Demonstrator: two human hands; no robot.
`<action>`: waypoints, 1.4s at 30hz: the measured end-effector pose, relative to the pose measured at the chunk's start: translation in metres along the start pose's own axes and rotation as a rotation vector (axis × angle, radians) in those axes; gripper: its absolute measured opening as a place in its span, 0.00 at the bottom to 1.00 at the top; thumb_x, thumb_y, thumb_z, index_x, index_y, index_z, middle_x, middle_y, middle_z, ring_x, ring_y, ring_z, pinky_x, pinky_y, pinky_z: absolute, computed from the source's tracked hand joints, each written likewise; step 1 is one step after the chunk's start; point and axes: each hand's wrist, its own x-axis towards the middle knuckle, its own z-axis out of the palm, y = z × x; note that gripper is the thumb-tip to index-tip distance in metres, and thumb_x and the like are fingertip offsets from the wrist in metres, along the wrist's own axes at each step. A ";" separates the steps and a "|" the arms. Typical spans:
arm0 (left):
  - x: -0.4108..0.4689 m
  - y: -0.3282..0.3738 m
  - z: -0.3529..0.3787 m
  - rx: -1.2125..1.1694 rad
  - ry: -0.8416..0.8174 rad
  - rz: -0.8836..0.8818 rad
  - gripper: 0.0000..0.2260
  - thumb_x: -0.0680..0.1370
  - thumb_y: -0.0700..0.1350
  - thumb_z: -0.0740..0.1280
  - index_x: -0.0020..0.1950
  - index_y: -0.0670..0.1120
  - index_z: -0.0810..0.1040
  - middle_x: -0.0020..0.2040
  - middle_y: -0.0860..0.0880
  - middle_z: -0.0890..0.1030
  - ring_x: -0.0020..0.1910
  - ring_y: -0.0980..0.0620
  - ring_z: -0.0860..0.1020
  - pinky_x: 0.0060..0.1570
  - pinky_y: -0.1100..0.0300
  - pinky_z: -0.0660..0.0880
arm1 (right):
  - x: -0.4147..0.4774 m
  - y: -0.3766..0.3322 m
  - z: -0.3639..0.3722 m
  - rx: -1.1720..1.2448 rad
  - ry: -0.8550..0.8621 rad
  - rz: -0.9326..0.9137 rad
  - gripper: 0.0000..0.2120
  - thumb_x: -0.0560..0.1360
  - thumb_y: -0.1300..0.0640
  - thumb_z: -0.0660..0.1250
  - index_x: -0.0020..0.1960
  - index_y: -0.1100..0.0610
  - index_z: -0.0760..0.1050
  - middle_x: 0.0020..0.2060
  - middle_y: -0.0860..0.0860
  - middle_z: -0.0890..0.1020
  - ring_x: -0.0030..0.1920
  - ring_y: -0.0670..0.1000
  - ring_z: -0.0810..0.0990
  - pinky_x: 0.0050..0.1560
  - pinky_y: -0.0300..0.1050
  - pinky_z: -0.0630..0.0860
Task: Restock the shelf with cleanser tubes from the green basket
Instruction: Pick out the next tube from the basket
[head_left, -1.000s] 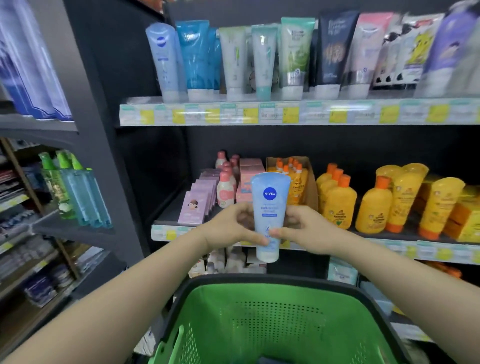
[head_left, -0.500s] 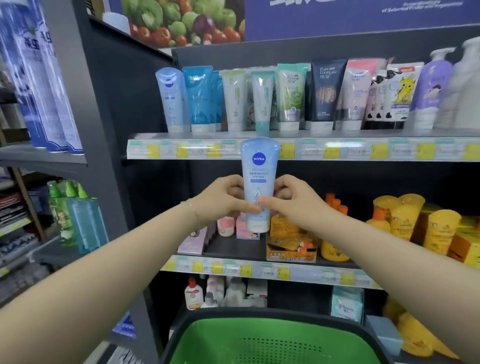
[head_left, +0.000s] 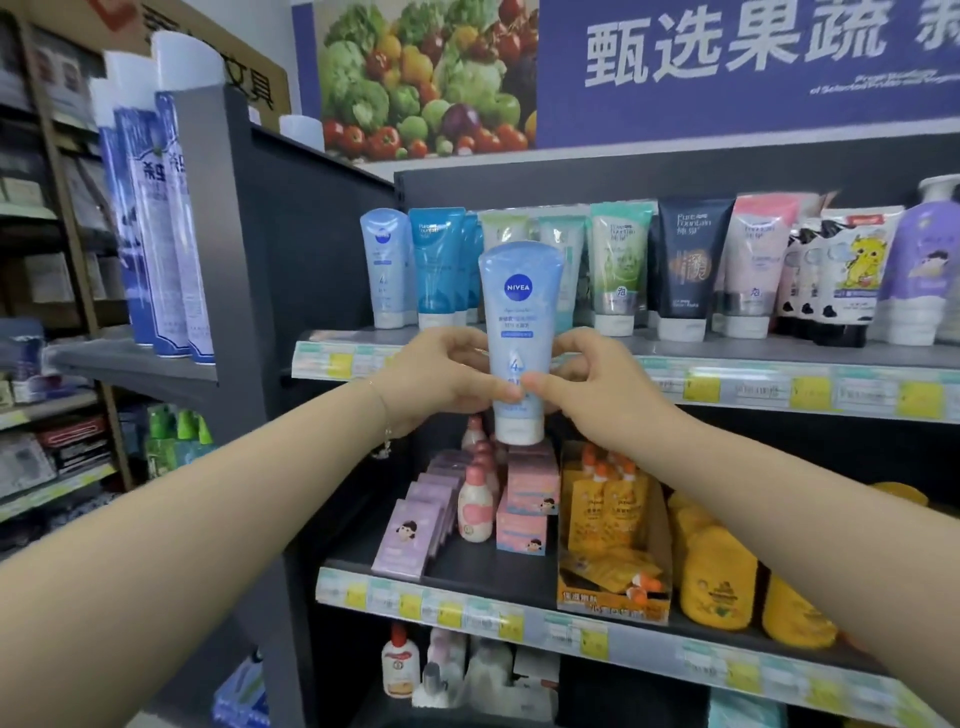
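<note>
Cleanser tube (head_left: 519, 332), pale blue: upright, cap down, long axis vertical, held in the air before the top shelf's front edge (head_left: 727, 387). Left hand (head_left: 441, 374) and right hand (head_left: 592, 387) pinch its lower half from either side, equally near. Matching tube (head_left: 384, 267) stands at the shelf's left end.

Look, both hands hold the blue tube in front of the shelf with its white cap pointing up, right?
Not quite. The head view shows the left hand and right hand holding the blue tube in front of the shelf, but its white cap points down, not up.
</note>
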 end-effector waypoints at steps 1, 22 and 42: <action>0.001 0.002 -0.003 -0.010 0.025 0.002 0.23 0.67 0.37 0.76 0.61 0.42 0.76 0.54 0.43 0.83 0.52 0.48 0.82 0.52 0.55 0.79 | 0.004 -0.001 0.002 0.013 0.017 -0.006 0.16 0.73 0.49 0.71 0.55 0.52 0.70 0.44 0.53 0.83 0.46 0.53 0.82 0.49 0.53 0.78; 0.041 0.011 -0.137 0.017 0.316 0.146 0.17 0.67 0.35 0.77 0.53 0.45 0.79 0.42 0.45 0.84 0.40 0.50 0.82 0.42 0.54 0.82 | 0.132 -0.077 0.106 0.144 0.241 0.011 0.07 0.68 0.53 0.74 0.41 0.53 0.77 0.42 0.54 0.84 0.41 0.56 0.84 0.48 0.57 0.81; 0.107 -0.032 -0.169 0.224 0.465 0.128 0.16 0.69 0.42 0.76 0.56 0.43 0.79 0.53 0.45 0.82 0.48 0.50 0.78 0.43 0.61 0.72 | 0.186 -0.086 0.168 -0.105 0.079 0.156 0.12 0.74 0.69 0.56 0.51 0.64 0.77 0.47 0.58 0.79 0.48 0.58 0.77 0.54 0.51 0.78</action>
